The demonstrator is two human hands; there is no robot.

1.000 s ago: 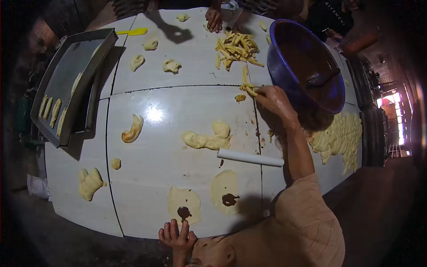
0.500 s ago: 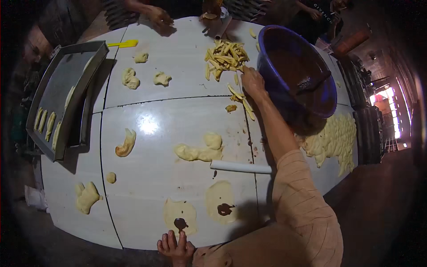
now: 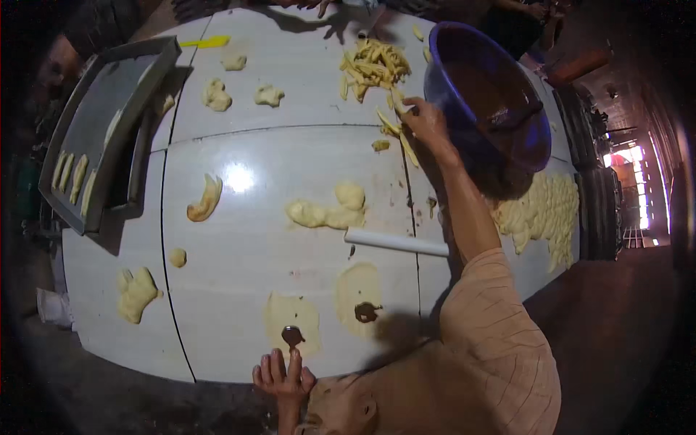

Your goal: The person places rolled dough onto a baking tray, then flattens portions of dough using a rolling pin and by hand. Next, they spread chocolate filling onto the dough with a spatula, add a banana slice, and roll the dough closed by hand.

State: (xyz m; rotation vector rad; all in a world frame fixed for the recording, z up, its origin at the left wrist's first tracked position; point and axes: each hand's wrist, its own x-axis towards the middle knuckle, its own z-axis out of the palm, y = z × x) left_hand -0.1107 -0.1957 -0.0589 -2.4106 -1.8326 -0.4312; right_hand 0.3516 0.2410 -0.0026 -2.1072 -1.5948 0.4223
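Note:
My right hand (image 3: 428, 125) reaches out beside the purple tub (image 3: 448, 90), its fingers pinching a pale yellow strip (image 3: 396, 100) that looks like cut banana. The strip lies at the edge of a heap of such strips (image 3: 373, 65). At the table's near edge my left hand (image 3: 285, 373) is open, fingers spread, fingertips by a flattened dough sheet (image 3: 283, 312) bearing a dark brown blob, perhaps chocolate (image 3: 292, 336). A second dough sheet (image 3: 355, 283) with a similar blob (image 3: 367, 312) lies to its right. A white tube-shaped roller (image 3: 397, 241) rests behind them.
Dough lumps (image 3: 326, 214) are scattered over the white tiled table (image 3: 239, 290). At left stands a metal tray (image 3: 98, 174) with dough sticks, near a yellow-handled tool (image 3: 206, 42). Flattened dough (image 3: 540, 217) covers the right side. Another person's hand (image 3: 308, 6) shows at the far edge.
My right hand has drawn back slightly from the heap, and its fingers now show pinching a strip. My left hand stays by the dough sheet. The whole view has shifted, so the table sits higher.

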